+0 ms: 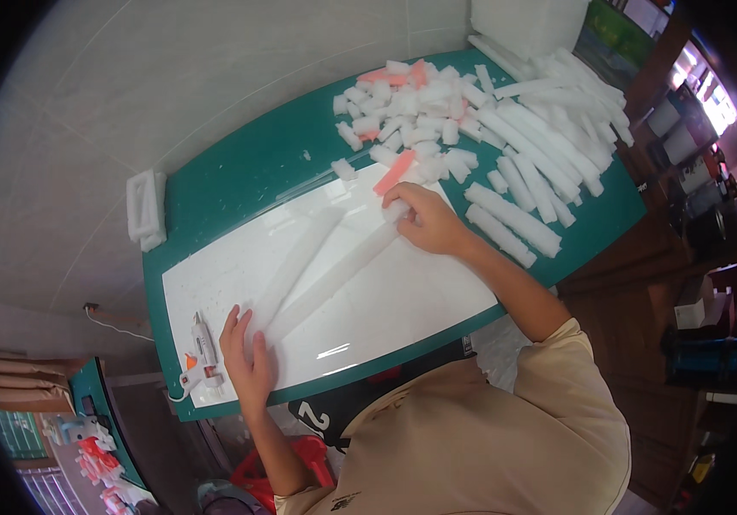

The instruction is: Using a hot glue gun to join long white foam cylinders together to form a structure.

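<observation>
Two long white foam strips lie on the white board, meeting near my left hand and spreading apart at the far end. My right hand (430,221) has thumb and fingers closed on a small white foam piece (396,210) at the far end of the nearer strip (334,283); whether they are joined is hidden. My left hand (248,360) is open, fingers apart, beside the near ends of both strips, its thumb close to them. The other strip (300,257) lies untouched further left. A pink foam piece (394,173) sits just beyond my right hand.
The white board (403,318) rests on a green table (222,172). A hot glue gun (203,348) lies left of my left hand. Short white and pink foam pieces (411,103) heap at the back, with long foam strips (548,146) to the right. A white foam frame (145,210) stands at the left edge.
</observation>
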### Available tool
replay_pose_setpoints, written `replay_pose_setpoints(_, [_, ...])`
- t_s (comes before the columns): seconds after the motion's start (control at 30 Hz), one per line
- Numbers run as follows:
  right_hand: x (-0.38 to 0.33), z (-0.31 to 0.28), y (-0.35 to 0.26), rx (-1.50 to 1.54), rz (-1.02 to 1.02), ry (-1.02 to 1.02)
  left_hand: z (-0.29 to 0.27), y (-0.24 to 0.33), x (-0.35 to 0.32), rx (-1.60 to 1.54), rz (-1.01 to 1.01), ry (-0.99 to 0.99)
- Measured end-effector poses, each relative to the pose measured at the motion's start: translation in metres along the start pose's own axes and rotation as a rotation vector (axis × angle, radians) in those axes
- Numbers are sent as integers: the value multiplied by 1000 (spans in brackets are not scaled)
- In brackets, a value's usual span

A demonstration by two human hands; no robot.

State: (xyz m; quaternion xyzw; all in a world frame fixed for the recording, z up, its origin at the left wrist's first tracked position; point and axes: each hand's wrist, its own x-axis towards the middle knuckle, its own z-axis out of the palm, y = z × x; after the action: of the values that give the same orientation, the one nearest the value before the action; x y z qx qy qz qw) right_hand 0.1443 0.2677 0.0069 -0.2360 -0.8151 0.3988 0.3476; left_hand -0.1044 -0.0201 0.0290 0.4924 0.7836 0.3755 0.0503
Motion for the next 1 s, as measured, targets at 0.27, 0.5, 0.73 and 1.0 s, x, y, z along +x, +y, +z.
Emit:
replay_pose_setpoints(0.27, [5,-7,-8,-22,24,45,-1,25,11,88,95,-193])
replay_pose_setpoints(0.5, [6,-9,-10,-3,86,50,2,25,9,304,208,-203])
replay_pose_setpoints(0.73, [6,-10,0,116,155,50,-3,24,15,326,102,-260])
replay_pose_setpoints(1.0, [11,-18,-2,461,420,-36,-3,28,9,359,235,-282])
